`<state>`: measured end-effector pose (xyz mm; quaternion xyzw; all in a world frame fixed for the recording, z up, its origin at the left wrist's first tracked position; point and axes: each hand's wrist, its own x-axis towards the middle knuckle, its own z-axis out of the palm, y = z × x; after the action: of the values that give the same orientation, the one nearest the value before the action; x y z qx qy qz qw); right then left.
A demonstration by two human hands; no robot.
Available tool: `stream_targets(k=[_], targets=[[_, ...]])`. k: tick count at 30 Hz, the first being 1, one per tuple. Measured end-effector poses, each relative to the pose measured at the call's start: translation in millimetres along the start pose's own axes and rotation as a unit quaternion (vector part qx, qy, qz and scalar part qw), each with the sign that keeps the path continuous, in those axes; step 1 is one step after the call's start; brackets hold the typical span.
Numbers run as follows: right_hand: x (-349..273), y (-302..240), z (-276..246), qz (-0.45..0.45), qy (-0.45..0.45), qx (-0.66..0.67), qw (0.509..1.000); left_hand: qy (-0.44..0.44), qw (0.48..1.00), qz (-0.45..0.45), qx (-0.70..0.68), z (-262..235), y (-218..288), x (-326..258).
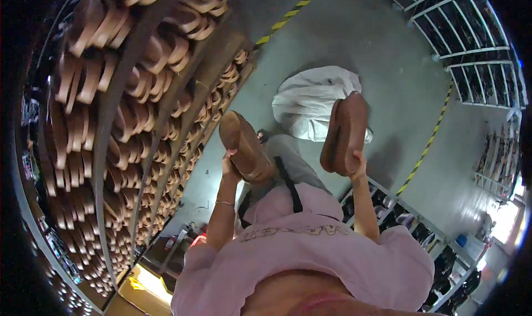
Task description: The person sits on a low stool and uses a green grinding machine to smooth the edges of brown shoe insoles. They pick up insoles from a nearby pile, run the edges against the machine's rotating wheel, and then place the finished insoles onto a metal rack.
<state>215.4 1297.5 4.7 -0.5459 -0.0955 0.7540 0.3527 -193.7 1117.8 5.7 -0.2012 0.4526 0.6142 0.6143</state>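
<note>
My left hand point(230, 165) is closed around the lower outer edge of a brown shoe sole point(244, 144). That sole is tilted with its broad, smooth face turned up, and I cannot tell whether another lies behind it. In my right hand point(358, 167) are brown shoe soles point(350, 130), gripped at their near end. They stand on edge and look like two pressed together, with the far end pointing away from me. The two hands are well apart, in front of my legs. Beyond them a white sack point(310, 94) lies crumpled on the floor, partly covered by the right-hand soles.
A tall rack point(105, 133) crowded with brown soles runs along my left. At the far right stands a metal-framed rack point(465, 44), and another rack point(438, 249) with dark items is near my right side. Yellow-black tape point(426, 149) marks the grey floor.
</note>
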Motion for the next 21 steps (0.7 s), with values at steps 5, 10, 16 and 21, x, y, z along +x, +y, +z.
stream_targets(k=[5, 10, 16, 21], targets=[[62.0, -55.2, 71.6, -0.028, -0.021, 0.025, 0.999, 0.016, 0.995, -0.096, 0.014, 43.1, 43.2, 68.3], [195.1, -100.0, 130.3, 0.072, -0.087, -0.036, 0.993, 0.083, 0.992, -0.091, -0.006, 81.1, 49.3, 127.9], [435.4, -109.9, 235.5, 0.110, -0.221, -0.194, 0.950, 0.126, 0.987, -0.070, -0.069, 124.8, 40.8, 221.3], [545.0, -70.3, 295.7, 0.148, -0.207, -0.233, 0.939, 0.168, 0.975, -0.108, -0.094, 116.4, 24.4, 337.7]])
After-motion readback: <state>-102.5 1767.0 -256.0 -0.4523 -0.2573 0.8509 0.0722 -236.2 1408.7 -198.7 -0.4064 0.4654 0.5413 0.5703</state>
